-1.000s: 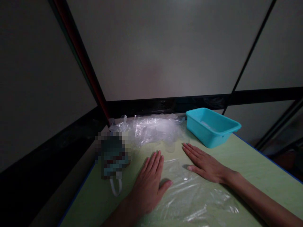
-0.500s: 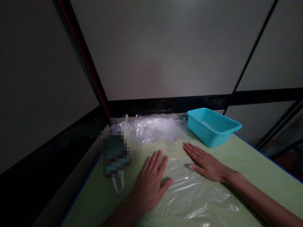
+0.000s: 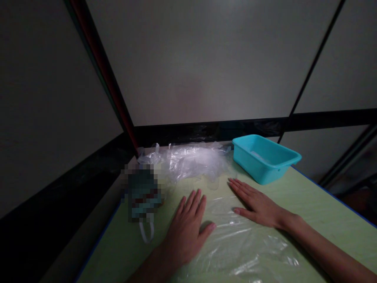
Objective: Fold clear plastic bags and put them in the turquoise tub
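A clear plastic sheet or bag [image 3: 235, 247] lies spread on the light green table [image 3: 324, 220]. My left hand [image 3: 187, 234] rests palm down at its left side, fingers spread and holding nothing. On the right, my right hand [image 3: 259, 204] lies flat at the sheet's upper right edge, thumb apart from the fingers, also holding nothing. Beyond both hands is a crumpled heap of clear plastic [image 3: 197, 159] at the table's back.
A turquoise basin [image 3: 259, 161] stands at the back right, with something pale inside. At the left edge sits a blurred dark green item [image 3: 144, 190] with a white loop [image 3: 147, 232]. Light panels [image 3: 206, 63] rise behind the table.
My left hand's fingers have shifted very slightly down and closer together. My right hand is almost unmoved.
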